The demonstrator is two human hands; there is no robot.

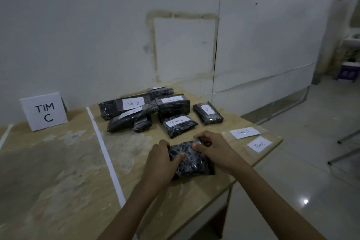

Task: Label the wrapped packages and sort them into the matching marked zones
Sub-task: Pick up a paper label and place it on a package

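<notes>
Left hand (161, 160) and right hand (212, 148) grasp one wrapped package (192, 160); nearby, two slips: Tim A label (244, 132), Tim C label (260, 144)

I am watching a black package (191, 160) mottled with pale crinkle marks; white labels (244, 132) are showing black lettering. The sign (44, 111) is reading black on white, white tape (105, 150) is striping the tan, pale-blotched table (68, 161), and a brownish outline is staining the grey-white wall (97, 25).
</notes>
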